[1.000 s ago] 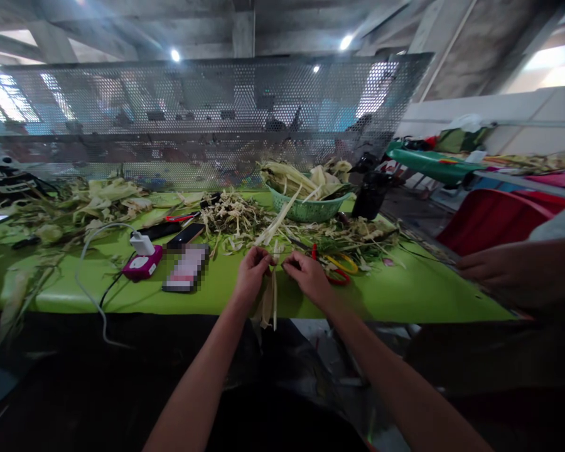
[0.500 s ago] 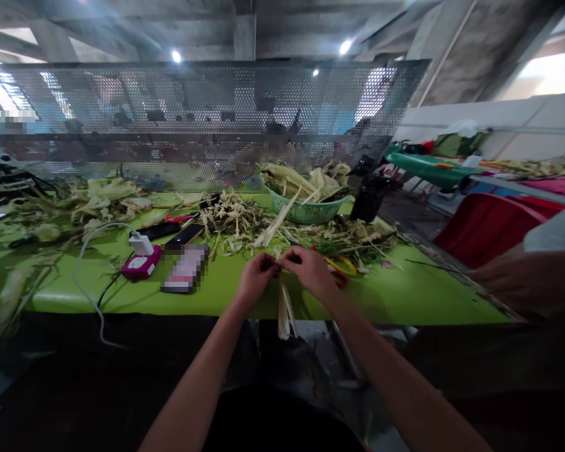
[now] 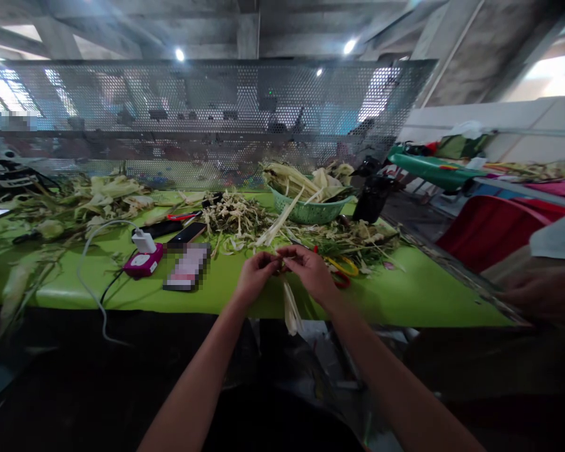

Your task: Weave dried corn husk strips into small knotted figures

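Close to the table's front edge, my left hand (image 3: 258,275) and my right hand (image 3: 311,269) meet, both with fingers pinched on a pale corn husk strip (image 3: 290,311). Its lower end hangs down past the edge, while the part between my fingertips is mostly hidden. Just right of my right hand lie scissors (image 3: 346,266) with yellow and red handles. Behind the hands, husk strips (image 3: 280,221) lean from a green plastic basket (image 3: 311,212) filled with dry husks.
The green table (image 3: 405,295) carries a heap of knotted husk pieces (image 3: 235,216), a phone (image 3: 187,267), a magenta power adapter (image 3: 144,260) with a cable, and loose husks (image 3: 108,194) at left. A perforated metal screen (image 3: 193,100) stands behind. Another person's hand (image 3: 541,295) is at right.
The hanging end of the husk has swung slightly right, and my fingers have shifted a little on it. The other person's hand at right has moved lower and further right.
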{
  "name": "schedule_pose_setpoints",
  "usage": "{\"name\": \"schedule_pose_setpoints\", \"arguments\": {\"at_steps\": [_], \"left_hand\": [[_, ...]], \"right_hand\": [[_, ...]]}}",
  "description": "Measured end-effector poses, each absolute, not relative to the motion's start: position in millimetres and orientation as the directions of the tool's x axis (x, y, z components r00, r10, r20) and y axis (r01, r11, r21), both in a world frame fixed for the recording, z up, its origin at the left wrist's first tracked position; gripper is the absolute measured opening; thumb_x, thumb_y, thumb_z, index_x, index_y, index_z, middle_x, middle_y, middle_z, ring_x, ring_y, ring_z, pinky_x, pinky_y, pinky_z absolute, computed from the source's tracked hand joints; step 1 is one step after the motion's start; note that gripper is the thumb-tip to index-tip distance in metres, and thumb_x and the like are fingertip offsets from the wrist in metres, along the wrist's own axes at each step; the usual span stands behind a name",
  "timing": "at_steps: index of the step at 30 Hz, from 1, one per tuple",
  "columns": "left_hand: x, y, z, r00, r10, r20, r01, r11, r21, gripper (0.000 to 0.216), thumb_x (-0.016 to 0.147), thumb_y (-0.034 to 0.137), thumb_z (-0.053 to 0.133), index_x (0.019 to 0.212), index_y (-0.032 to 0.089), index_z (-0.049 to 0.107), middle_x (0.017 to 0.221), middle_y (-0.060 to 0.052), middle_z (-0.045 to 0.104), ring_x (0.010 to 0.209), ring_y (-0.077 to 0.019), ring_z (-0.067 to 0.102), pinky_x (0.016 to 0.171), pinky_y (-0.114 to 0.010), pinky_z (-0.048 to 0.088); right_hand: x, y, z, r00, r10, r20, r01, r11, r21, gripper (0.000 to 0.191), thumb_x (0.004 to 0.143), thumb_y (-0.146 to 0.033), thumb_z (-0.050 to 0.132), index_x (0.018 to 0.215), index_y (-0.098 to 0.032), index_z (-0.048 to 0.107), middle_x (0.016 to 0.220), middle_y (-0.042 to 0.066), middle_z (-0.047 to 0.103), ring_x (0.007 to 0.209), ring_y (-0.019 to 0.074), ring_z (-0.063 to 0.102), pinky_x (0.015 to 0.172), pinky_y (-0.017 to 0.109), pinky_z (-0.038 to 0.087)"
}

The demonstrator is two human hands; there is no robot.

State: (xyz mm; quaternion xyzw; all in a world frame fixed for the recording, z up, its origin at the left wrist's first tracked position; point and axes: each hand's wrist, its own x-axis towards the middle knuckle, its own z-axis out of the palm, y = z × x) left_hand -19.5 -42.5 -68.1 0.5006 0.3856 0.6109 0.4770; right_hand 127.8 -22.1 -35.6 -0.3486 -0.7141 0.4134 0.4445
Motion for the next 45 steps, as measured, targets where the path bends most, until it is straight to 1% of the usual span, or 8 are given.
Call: {"name": "schedule_pose_setpoints", "arguments": {"at_steps": [4,9,13,18,27,36,40,45], "left_hand": [[-20,-43,-68,-0.043,0.968,0.248,-0.205,-0.252,0.946,0.023,0.070,0.034,0.068,0.075,0.015,0.057,0.067,0.002,0.059,0.060,-0.0089,0.054,0.060,-0.021,0.044],[-19,-44,-67,-0.062,0.958,0.279,-0.177,-0.286,0.942,0.019,0.072,0.031,0.066,0.077,0.016,0.056,0.068,0.003,0.056,0.061,-0.0084,0.052,0.061,-0.021,0.043],[-17,-45,-67,-0.066,0.952,0.300,-0.157,-0.307,0.939,0.017,0.073,0.029,0.065,0.078,0.017,0.055,0.069,0.002,0.056,0.062,-0.0092,0.053,0.061,-0.021,0.043],[-16,-44,-69,-0.066,0.948,0.313,-0.129,-0.319,0.939,0.014,0.074,0.028,0.063,0.078,0.018,0.055,0.067,0.003,0.054,0.061,-0.0097,0.052,0.061,-0.022,0.043],[-17,-45,-69,-0.060,0.927,0.371,-0.007,-0.372,0.928,0.006,0.077,0.024,0.058,0.078,0.019,0.056,0.063,0.005,0.051,0.060,-0.0094,0.049,0.059,-0.020,0.040],[-19,-40,-72,-0.080,0.957,0.280,-0.122,-0.288,0.950,0.018,0.071,0.028,0.065,0.076,0.017,0.052,0.068,0.002,0.054,0.061,-0.0096,0.050,0.059,-0.022,0.041],[-19,-40,-74,-0.087,0.953,0.290,-0.158,-0.301,0.940,0.027,0.064,0.021,0.070,0.077,0.017,0.047,0.069,0.004,0.053,0.062,-0.0087,0.051,0.061,-0.021,0.040],[-18,-46,-71,-0.101,0.922,0.375,0.063,-0.370,0.927,0.016,0.068,0.013,0.062,0.079,0.017,0.051,0.068,0.004,0.054,0.061,-0.0090,0.050,0.059,-0.020,0.037]], "right_hand": [[131,-22,-37,-0.361,0.823,0.439,0.292,0.546,-0.785,0.025,0.074,-0.017,0.058,0.096,-0.021,0.068,0.097,0.005,0.066,0.091,0.0203,0.061,0.085,0.035,0.047],[133,-22,-37,-0.377,0.807,0.455,0.387,0.583,-0.714,0.018,0.074,-0.019,0.060,0.089,-0.020,0.069,0.089,0.005,0.064,0.087,0.0205,0.060,0.080,0.034,0.046],[134,-19,-39,-0.349,0.828,0.438,0.408,0.555,-0.724,0.010,0.073,-0.025,0.063,0.080,-0.020,0.069,0.080,0.004,0.062,0.080,0.0200,0.058,0.074,0.033,0.045],[135,-15,-43,-0.368,0.830,0.419,0.399,0.548,-0.735,0.011,0.074,-0.029,0.063,0.078,-0.020,0.068,0.078,0.003,0.063,0.077,0.0198,0.059,0.071,0.032,0.044],[131,-17,-43,-0.323,0.837,0.442,0.423,0.545,-0.724,0.002,0.068,-0.023,0.063,0.069,-0.021,0.064,0.073,0.002,0.059,0.075,0.0205,0.055,0.074,0.033,0.041],[129,-14,-58,-0.284,0.886,0.367,0.333,0.450,-0.829,0.013,0.072,-0.031,0.058,0.076,-0.019,0.063,0.074,0.002,0.061,0.073,0.0195,0.056,0.071,0.032,0.043],[129,-16,-57,-0.297,0.904,0.307,0.290,0.392,-0.873,0.018,0.072,-0.034,0.056,0.075,-0.017,0.062,0.069,0.001,0.060,0.067,0.0172,0.054,0.065,0.030,0.043],[129,-17,-56,-0.298,0.913,0.280,0.276,0.363,-0.890,0.020,0.071,-0.036,0.056,0.074,-0.017,0.061,0.066,-0.001,0.059,0.063,0.0155,0.052,0.061,0.028,0.041]]}}
